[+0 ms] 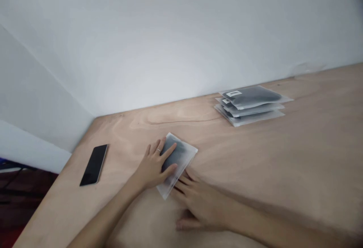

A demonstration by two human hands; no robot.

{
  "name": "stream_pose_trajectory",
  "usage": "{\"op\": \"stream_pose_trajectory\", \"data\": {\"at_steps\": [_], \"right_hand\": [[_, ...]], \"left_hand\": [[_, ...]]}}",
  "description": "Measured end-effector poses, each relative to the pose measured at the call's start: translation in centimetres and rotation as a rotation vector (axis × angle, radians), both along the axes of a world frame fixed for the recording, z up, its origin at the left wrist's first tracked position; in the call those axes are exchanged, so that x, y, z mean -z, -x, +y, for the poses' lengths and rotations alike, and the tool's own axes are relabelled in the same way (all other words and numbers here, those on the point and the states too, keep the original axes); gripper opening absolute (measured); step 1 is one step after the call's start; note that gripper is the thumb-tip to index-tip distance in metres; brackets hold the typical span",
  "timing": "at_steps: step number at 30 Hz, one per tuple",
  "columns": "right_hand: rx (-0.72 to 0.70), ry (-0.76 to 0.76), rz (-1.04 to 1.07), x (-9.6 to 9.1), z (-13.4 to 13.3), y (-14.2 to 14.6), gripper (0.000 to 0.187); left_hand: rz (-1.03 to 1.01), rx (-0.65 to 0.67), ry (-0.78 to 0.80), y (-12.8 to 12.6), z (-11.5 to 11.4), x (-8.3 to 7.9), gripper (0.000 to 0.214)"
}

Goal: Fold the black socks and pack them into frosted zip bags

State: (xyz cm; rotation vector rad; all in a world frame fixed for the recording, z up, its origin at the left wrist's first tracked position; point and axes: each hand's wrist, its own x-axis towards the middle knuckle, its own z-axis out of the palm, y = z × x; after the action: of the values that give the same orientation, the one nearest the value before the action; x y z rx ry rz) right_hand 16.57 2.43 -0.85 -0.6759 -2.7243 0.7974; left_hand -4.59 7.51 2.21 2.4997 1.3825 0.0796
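A frosted plastic pouch point(181, 153) with something dark inside lies flat on the wooden table point(283, 157). My left hand point(154, 165) rests on its left part, fingers stretched out and flat, a ring on one finger. My right hand point(198, 202) lies at the pouch's near edge, fingers extended and touching that edge, thumb tucked toward me. Neither hand grips the pouch.
A stack of several similar pouches point(251, 104) with dark contents and white labels sits at the back right near the white wall. A black phone point(94, 164) lies face up near the table's left edge. The table's left corner drops off beyond it.
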Motion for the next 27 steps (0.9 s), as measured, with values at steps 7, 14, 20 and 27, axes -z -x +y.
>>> {"op": "stream_pose_trajectory", "data": {"at_steps": [7,14,20,27], "right_hand": [[0.057,-0.038,0.034,-1.5,-1.1,-2.9,0.062],[0.653,-0.060,0.225,1.8,3.3,-5.4,0.020],[0.818,-0.040,0.241,2.7,6.9,-5.3,0.014],[0.772,0.118,0.404,2.1,7.1,-4.0,0.020]], "left_hand": [[0.001,0.133,-0.113,-0.2,0.4,2.5,0.071],[-0.013,0.137,-0.119,-0.2,0.4,2.9,0.073],[-0.034,0.037,-0.039,-1.2,-0.1,0.7,0.061],[-0.184,-0.028,-0.122,-2.8,0.2,-1.0,0.037]]}}
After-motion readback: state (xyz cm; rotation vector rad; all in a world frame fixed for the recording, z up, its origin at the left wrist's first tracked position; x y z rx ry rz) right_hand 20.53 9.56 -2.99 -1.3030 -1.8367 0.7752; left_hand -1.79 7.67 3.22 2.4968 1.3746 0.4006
